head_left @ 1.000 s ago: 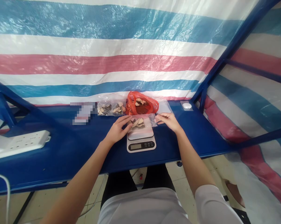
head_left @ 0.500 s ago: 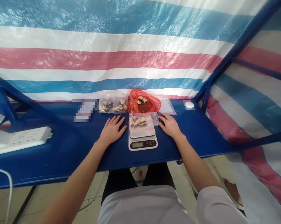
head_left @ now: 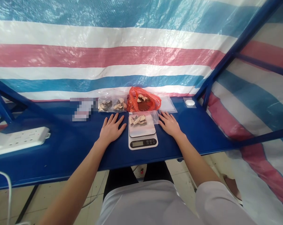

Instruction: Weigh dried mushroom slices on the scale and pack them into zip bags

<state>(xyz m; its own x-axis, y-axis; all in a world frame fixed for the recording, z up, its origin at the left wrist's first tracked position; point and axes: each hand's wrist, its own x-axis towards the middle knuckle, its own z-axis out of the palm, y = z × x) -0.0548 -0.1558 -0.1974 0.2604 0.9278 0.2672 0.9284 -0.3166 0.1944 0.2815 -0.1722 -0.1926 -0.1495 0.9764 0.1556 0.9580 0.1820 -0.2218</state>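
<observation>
My left hand (head_left: 111,129) lies flat on the blue table, fingers spread, just left of a white digital kitchen scale (head_left: 142,142). My right hand (head_left: 169,124) rests flat to the scale's right, its fingertips near a clear zip bag (head_left: 138,119) of pale dried mushroom slices on the weighing plate. Neither hand holds anything. Behind the scale sit a clear bag of similar slices (head_left: 112,104) and a red plastic bag (head_left: 143,100) with slices and dark pieces inside. A flat clear bag (head_left: 167,104) lies to the back right.
The blue table (head_left: 61,147) runs across the view against a striped tarpaulin wall (head_left: 108,56). A white power strip (head_left: 21,139) lies at the left, a white computer mouse (head_left: 190,102) at the back right, and a pixelated, blurred item (head_left: 82,108) at the back left. Blue metal frame bars stand at both sides.
Both hands have drawn back from the bag on the scale and now lie flat on the table at either side. The bag and scale stay in place.
</observation>
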